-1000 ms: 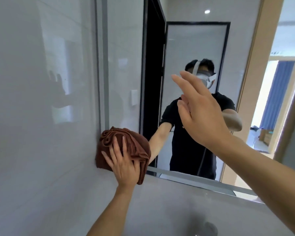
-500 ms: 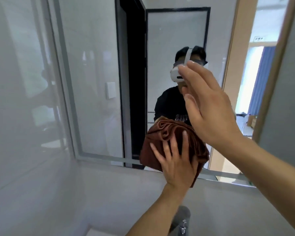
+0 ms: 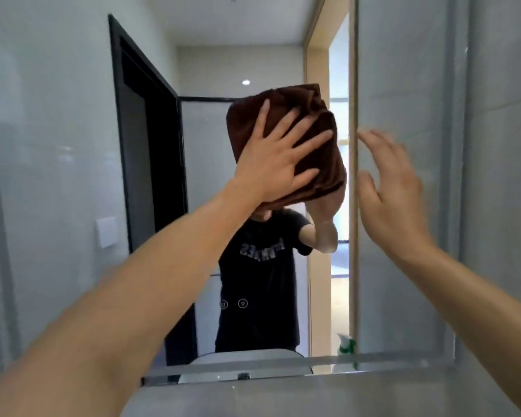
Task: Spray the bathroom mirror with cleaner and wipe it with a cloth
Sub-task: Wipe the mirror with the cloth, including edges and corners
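Your left hand [image 3: 275, 164] lies flat on the brown cloth [image 3: 286, 145], fingers [image 3: 309, 139] spread wide and pressing it against the mirror [image 3: 73, 145] rather than gripping it. The cloth sits high and near the middle of the glass, bunched into a thick, soft pad with folds at its upper right corner. Your right hand [image 3: 394, 191] hovers just to the right of the cloth, open and empty, not touching it (it is blurred, so I cannot tell whether it reaches the glass). The mirror is smooth and glossy, taller than the cloth by a wide margin, with plenty of surface below and to the left. The left hand is the one on the job; the next stroke probably sweeps from there. A green spray bottle [image 3: 348, 347] shows at the lower right edge.
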`<state>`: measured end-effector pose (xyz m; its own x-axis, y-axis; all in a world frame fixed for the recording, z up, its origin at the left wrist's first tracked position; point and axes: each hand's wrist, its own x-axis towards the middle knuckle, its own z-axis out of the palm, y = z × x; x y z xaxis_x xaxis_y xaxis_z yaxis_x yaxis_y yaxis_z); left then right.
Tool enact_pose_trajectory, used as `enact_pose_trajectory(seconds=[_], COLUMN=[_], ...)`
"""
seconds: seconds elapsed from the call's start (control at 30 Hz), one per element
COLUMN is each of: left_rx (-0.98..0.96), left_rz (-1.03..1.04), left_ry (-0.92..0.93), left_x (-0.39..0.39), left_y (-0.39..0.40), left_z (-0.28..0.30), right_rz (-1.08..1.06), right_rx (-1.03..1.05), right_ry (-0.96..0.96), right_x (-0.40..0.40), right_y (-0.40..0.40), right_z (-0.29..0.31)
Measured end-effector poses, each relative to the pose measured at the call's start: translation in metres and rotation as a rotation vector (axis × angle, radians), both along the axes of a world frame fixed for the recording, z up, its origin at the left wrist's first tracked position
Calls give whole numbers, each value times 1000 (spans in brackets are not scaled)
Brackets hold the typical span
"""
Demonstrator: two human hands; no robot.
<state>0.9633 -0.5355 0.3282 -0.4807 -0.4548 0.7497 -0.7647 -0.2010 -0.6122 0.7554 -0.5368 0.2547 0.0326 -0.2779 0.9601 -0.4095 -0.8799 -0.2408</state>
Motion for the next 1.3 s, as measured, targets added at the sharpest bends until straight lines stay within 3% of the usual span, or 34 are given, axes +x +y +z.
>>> enact_pose_trajectory(seconds=[0.07,0.17,0.27,0.33,0.4,0.47,0.57,0.87,1.03,1.3], left_rx=[-58,-220,-382,-397,-279,-101,73,130,-8,-97], left_rz=[33,15,28,25,-22,-73,-88,-97,-115,-151], left_ry=[11,233,466,496,326,34,-229,-306,-390,-425], left_x=[3,2,-23,-41,-46,-36,-5,29,34,34], left_y=[1,0,-16,-26,-29,-26,-11,14,13,12], left_z=[57,97,83,57,27,4,4,3,-1,-7], right_rz=[-26,-55,-68,-71,-64,-56,-47,-206,-277,-349], right_rx=[-5,-18,-42,-41,-24,-11,-8,-217,-451,-536], right_ry=[-9,-15,-26,-38,-30,-7,28,300,618,787], right_x=[-10,-23,-32,-31,-24,-12,10,69,101,112], right_y=[0,-2,-5,-6,-6,-4,5,15,23,17], right_z=[10,19,23,25,26,29,38,108,141,150])
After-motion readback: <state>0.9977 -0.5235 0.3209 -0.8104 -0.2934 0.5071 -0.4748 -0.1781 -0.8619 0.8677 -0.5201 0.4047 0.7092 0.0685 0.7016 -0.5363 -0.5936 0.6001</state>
